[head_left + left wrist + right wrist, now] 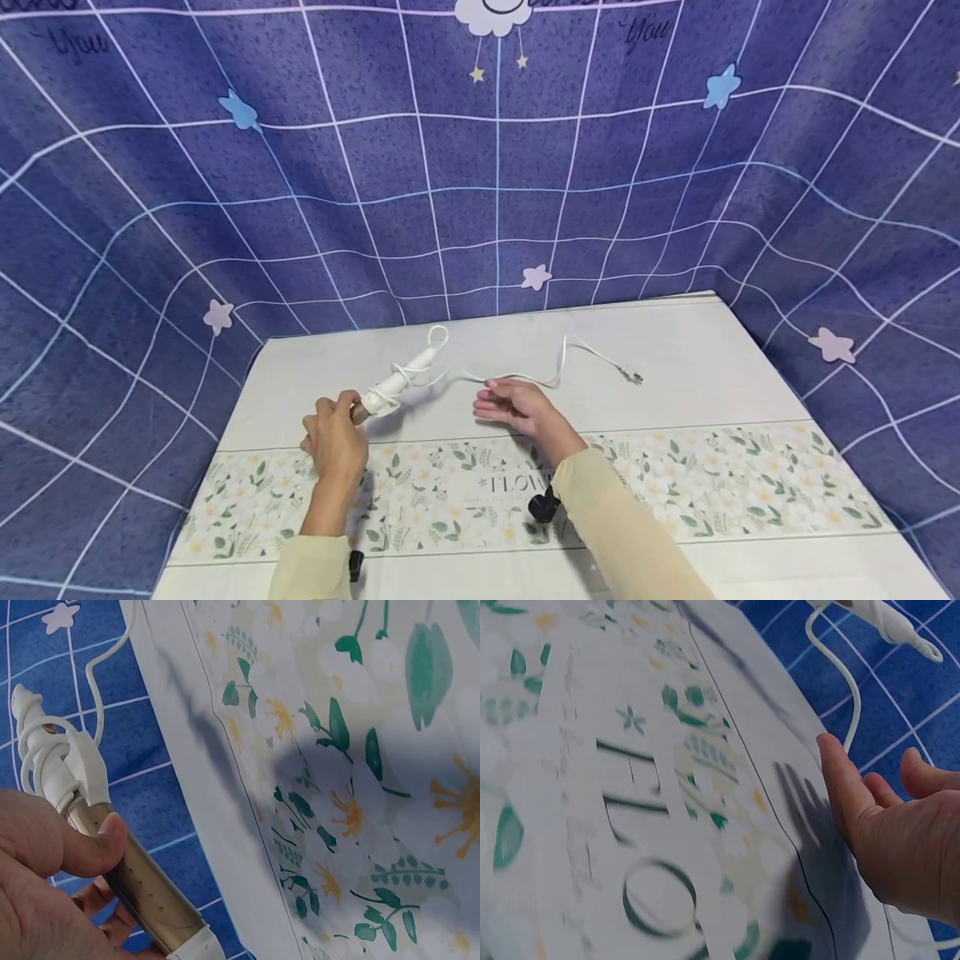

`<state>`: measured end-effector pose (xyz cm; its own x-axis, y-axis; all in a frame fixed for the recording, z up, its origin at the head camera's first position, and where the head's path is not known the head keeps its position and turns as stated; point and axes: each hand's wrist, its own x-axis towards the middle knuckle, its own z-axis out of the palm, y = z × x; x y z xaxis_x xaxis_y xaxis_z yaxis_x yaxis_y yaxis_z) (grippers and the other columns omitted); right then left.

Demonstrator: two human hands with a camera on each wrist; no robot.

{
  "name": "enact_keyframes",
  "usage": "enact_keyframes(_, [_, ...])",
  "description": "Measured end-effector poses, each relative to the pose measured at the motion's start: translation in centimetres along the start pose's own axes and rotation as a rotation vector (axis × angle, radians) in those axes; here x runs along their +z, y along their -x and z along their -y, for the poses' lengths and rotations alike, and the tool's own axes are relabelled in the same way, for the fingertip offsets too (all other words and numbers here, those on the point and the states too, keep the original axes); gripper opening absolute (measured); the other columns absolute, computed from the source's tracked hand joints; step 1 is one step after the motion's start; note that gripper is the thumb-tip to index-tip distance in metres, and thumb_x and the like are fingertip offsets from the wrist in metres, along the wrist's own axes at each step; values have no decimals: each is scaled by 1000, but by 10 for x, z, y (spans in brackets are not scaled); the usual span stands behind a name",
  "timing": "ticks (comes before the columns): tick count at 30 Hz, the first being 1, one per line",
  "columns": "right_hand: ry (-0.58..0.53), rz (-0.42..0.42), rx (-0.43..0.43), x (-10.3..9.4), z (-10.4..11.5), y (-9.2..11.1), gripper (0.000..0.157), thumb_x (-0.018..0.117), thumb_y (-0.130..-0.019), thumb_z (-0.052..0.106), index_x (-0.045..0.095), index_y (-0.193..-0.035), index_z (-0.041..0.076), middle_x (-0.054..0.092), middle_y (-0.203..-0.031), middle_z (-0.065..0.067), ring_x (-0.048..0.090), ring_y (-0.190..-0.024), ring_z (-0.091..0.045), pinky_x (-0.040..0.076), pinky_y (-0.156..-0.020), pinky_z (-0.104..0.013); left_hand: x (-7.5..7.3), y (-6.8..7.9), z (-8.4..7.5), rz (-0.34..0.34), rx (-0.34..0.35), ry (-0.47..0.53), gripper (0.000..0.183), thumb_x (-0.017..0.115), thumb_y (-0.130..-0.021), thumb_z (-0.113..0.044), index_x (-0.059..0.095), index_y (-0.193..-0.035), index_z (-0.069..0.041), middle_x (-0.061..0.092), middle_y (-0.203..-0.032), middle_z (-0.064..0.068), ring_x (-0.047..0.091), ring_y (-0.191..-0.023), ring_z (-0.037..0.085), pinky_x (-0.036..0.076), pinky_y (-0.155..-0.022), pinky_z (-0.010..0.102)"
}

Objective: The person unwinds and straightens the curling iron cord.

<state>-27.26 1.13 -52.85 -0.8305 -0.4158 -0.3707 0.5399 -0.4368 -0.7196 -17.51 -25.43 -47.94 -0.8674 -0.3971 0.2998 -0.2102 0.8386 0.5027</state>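
My left hand (337, 437) grips a curling iron (395, 385) by its gold barrel (139, 870), the thumb lying along the metal. Its white handle (52, 761) points up and away to the right, with loops of white cord wound round it. From there the cord (517, 375) trails right across the table to a two-prong plug (632, 377). My right hand (525, 408) hovers beside the cord, fingers extended and holding nothing. In the right wrist view the cord passes behind its fingertips; whether they touch cannot be told.
The white table (675, 342) has a flower-printed band (735, 479) with lettering across it. A blue gridded curtain (480, 200) with stars hangs at the back and both sides. Dark wrist devices (543, 505) sit by the sleeves.
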Motion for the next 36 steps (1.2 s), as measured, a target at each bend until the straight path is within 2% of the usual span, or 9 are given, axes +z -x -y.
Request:
enact_keyframes(11, [-144,76,38,25,-8,-12,45,40,-102,3,30,-143,-12,33,-141,-39,39,-127,-52,40,-100,-54,-1,2,-7,14,24,15,47,68,-77,12,60,-118,-11,49,-106,19,44,-102,44,36,-77,61])
enact_keyframes(19, [-184,164,65,33,-13,-17,49,36,-104,11,22,-146,-10,26,-147,-36,32,-133,-49,38,-103,-50,0,7,-12,27,44,19,49,70,-76,11,60,-118,-11,50,-105,19,45,-101,43,37,-76,61])
enact_keyframes(26, [-324,230,80,41,-13,-20,47,31,-104,6,19,-146,-12,21,-149,-36,24,-138,-48,31,-109,-47,-1,12,-17,69,52,23,50,70,-77,11,59,-120,-11,50,-107,19,44,-103,43,37,-79,62])
enact_keyframes(32, [-404,218,98,44,-11,-25,45,30,-102,-2,22,-145,-11,23,-150,-32,24,-140,-42,26,-112,-46,-1,15,-18,98,49,24,50,71,-77,10,59,-120,-12,50,-109,18,44,-105,43,37,-80,62])
enact_keyframes(36, [-408,181,82,46,-10,-26,41,31,-101,-4,29,-141,-11,26,-148,-32,26,-139,-42,26,-112,-47,1,17,-18,101,53,32,50,70,-77,10,59,-120,-12,50,-109,18,44,-104,41,37,-80,61])
